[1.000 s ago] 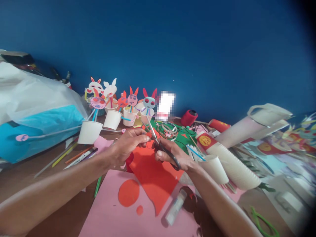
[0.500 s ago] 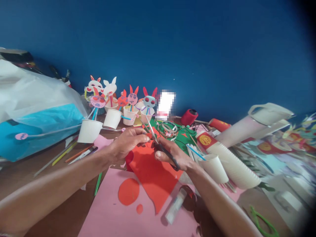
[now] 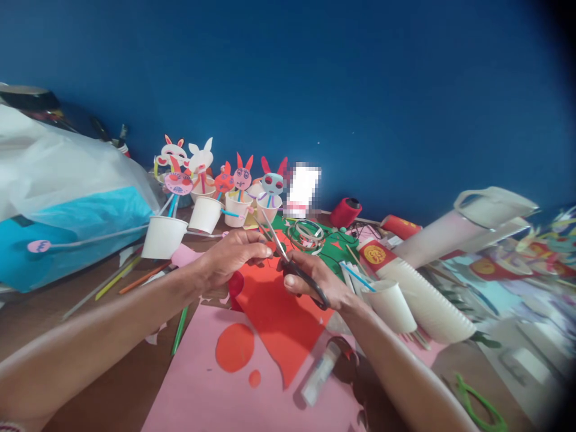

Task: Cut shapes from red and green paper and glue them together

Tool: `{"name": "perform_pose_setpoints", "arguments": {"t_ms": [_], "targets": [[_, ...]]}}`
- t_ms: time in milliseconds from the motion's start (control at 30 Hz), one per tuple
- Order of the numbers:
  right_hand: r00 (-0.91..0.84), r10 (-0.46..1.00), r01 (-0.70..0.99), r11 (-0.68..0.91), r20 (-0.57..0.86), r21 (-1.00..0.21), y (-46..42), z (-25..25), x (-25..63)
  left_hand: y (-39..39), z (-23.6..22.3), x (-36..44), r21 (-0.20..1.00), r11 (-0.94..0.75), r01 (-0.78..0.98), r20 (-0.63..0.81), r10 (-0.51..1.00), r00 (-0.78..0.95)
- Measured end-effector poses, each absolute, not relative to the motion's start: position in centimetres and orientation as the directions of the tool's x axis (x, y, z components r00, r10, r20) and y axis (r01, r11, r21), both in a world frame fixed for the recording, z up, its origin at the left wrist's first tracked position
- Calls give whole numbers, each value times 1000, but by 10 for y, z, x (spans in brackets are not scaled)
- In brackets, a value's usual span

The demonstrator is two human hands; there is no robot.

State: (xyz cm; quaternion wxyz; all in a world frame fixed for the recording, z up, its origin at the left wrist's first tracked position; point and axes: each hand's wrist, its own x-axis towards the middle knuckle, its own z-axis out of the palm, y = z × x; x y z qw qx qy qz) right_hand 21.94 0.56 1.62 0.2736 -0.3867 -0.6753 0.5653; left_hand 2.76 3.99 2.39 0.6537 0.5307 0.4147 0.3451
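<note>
My right hand [image 3: 310,279] is closed round the black handles of a pair of scissors [image 3: 278,243], whose blades point up and away from me. Close by on the left, my left hand [image 3: 240,255] pinches a small piece of red paper [image 3: 271,246] right beside the blades. Below both hands lies a larger red paper sheet [image 3: 283,318], partly over a pink sheet [image 3: 189,372]. A red paper circle [image 3: 234,348] and a tiny red disc [image 3: 254,378] rest on the pink sheet.
Paper cups with rabbit-faced figures [image 3: 272,185] line the back by the blue wall. A glue stick [image 3: 320,375] lies at front right. Stacked paper cups [image 3: 423,294] and a pitcher [image 3: 468,222] are on the right, a plastic bag [image 3: 67,162] on the left.
Both hands stay almost in place, the scissors still beside the small red piece. The view has shifted very slightly.
</note>
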Motion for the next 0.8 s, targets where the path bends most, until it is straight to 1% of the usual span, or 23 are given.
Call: {"name": "perform_pose_setpoints", "arguments": {"t_ms": [167, 300, 467, 633, 700, 800], "targets": [[-545, 833, 197, 21, -91, -980, 5, 14, 220, 38, 30, 28, 980, 199, 15, -188, 895, 405], [-540, 834, 196, -7, -114, -981, 5, 15, 220, 39, 32, 28, 971, 239, 31, -230, 883, 409], [-507, 850, 230, -28, -144, -973, 6, 19, 222, 41, 30, 27, 965, 260, 30, -247, 870, 426], [-455, 882, 249, -11, -127, -968, 10, 20, 226, 47, 24, 24, 963, 263, -56, -208, 861, 464], [-431, 891, 298, -9, -143, -955, 13, 18, 230, 48, 23, 23, 963, 260, -76, -192, 853, 486], [-410, 896, 467, 47, -170, -883, 16, 19, 239, 49, 22, 23, 966, 241, -95, -166, 857, 487]]}}
